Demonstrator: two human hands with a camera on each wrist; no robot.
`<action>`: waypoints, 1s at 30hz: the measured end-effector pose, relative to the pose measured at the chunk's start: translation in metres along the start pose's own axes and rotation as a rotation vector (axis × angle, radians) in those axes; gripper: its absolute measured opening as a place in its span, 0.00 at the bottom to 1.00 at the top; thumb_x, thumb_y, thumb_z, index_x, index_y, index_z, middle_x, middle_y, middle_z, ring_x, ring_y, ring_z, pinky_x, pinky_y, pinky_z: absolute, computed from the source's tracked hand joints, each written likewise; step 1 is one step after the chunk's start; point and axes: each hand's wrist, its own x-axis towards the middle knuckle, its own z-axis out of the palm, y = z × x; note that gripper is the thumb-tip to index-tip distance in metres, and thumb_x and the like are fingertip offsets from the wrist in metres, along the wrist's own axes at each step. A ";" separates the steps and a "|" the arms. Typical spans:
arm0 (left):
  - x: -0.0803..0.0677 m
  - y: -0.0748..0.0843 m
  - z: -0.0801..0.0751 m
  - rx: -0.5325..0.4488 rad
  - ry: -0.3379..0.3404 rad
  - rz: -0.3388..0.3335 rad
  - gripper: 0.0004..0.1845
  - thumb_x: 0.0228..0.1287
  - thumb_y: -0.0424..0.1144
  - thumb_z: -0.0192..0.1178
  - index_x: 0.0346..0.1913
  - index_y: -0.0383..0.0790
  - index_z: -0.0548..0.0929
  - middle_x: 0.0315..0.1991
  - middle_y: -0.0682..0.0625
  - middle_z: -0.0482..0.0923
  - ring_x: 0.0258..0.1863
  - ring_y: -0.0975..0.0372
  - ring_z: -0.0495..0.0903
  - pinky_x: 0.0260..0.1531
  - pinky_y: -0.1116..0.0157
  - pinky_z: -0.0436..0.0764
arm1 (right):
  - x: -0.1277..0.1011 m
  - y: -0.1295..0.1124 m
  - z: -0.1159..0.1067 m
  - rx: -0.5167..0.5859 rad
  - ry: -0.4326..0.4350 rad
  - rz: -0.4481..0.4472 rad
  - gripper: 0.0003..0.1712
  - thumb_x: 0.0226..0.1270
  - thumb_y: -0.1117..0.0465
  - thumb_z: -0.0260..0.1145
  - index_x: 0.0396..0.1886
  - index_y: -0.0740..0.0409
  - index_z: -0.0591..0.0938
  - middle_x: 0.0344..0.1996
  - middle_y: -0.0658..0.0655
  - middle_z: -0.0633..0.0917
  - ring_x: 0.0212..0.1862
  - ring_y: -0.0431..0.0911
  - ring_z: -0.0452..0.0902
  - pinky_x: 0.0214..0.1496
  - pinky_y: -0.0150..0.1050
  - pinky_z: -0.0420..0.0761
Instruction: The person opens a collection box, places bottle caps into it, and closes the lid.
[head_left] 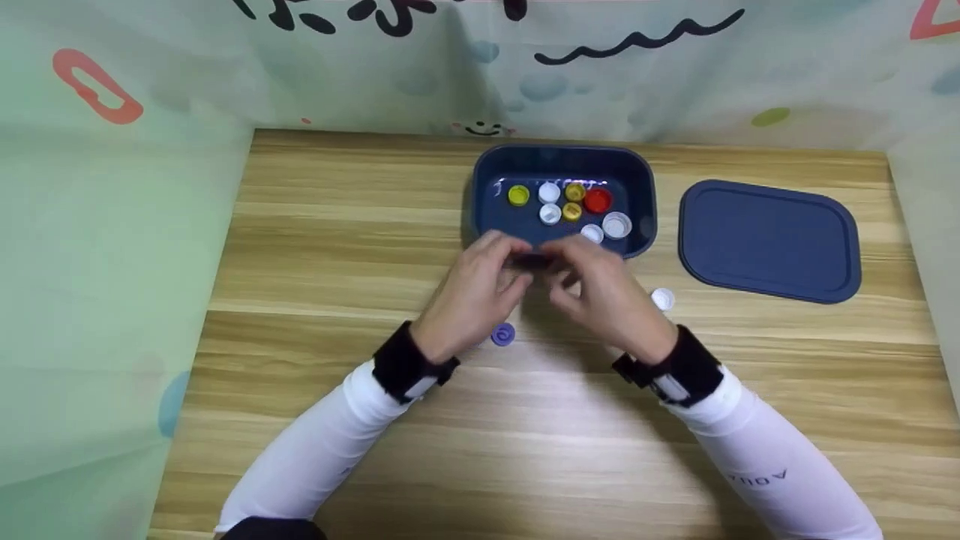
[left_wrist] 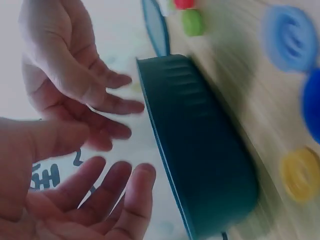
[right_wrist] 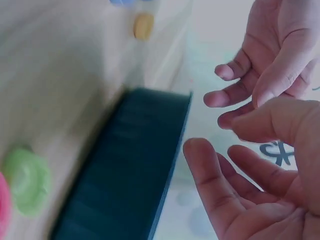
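Both hands hover at the near wall of a dark blue box (head_left: 510, 223), which sits midway along the far edge of the table (head_left: 337, 217). The left hand (head_left: 476, 292) and right hand (head_left: 604, 296) face each other, fingers loosely bent and parted; the wrist views are blurred, but both hands seem to hold nothing. In the box lie a yellow cap (head_left: 518, 196), a red cap (head_left: 598, 200), two gold caps (head_left: 571, 211) and four white caps (head_left: 616, 225). A purple cap (head_left: 503, 334) lies on the table beside the left hand, and a single white cap (head_left: 662, 299) beside the right. The lid (head_left: 770, 241) lies flat toward the table's far right corner.
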 end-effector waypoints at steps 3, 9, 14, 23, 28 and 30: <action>-0.012 -0.005 0.000 0.135 -0.032 0.040 0.20 0.70 0.38 0.71 0.60 0.33 0.82 0.55 0.43 0.81 0.57 0.53 0.78 0.61 0.60 0.78 | -0.007 0.001 0.010 -0.010 -0.067 -0.009 0.25 0.64 0.74 0.71 0.61 0.67 0.82 0.52 0.63 0.85 0.47 0.52 0.84 0.47 0.45 0.88; -0.032 -0.020 0.005 0.363 -0.083 0.087 0.26 0.60 0.44 0.79 0.56 0.33 0.84 0.49 0.45 0.79 0.51 0.52 0.74 0.54 0.57 0.78 | -0.012 0.000 0.028 -0.069 -0.193 0.009 0.25 0.65 0.67 0.76 0.61 0.66 0.83 0.48 0.61 0.85 0.47 0.51 0.83 0.50 0.44 0.86; -0.041 -0.028 0.013 0.524 -0.106 0.117 0.27 0.55 0.48 0.81 0.51 0.34 0.86 0.45 0.46 0.78 0.47 0.51 0.73 0.49 0.55 0.78 | -0.015 0.002 0.043 -0.124 -0.260 0.021 0.26 0.65 0.63 0.78 0.61 0.63 0.83 0.49 0.57 0.85 0.48 0.47 0.82 0.53 0.42 0.86; -0.045 -0.037 0.025 0.613 -0.113 0.126 0.25 0.51 0.50 0.84 0.41 0.36 0.86 0.41 0.47 0.77 0.43 0.52 0.73 0.41 0.57 0.78 | -0.018 0.008 0.064 -0.240 -0.244 -0.070 0.20 0.62 0.63 0.78 0.51 0.63 0.84 0.42 0.56 0.82 0.43 0.48 0.82 0.49 0.44 0.86; -0.045 -0.039 0.027 0.625 -0.104 0.127 0.22 0.53 0.51 0.83 0.37 0.37 0.87 0.39 0.48 0.77 0.41 0.52 0.73 0.39 0.57 0.78 | -0.018 0.009 0.068 -0.261 -0.239 -0.068 0.17 0.63 0.62 0.78 0.48 0.63 0.85 0.41 0.55 0.81 0.41 0.47 0.81 0.47 0.44 0.86; -0.045 -0.040 0.027 0.622 -0.104 0.126 0.21 0.54 0.52 0.82 0.36 0.38 0.87 0.38 0.48 0.77 0.41 0.53 0.73 0.39 0.57 0.78 | -0.017 0.010 0.069 -0.261 -0.242 -0.070 0.16 0.63 0.62 0.78 0.48 0.63 0.85 0.40 0.55 0.81 0.41 0.47 0.81 0.47 0.44 0.86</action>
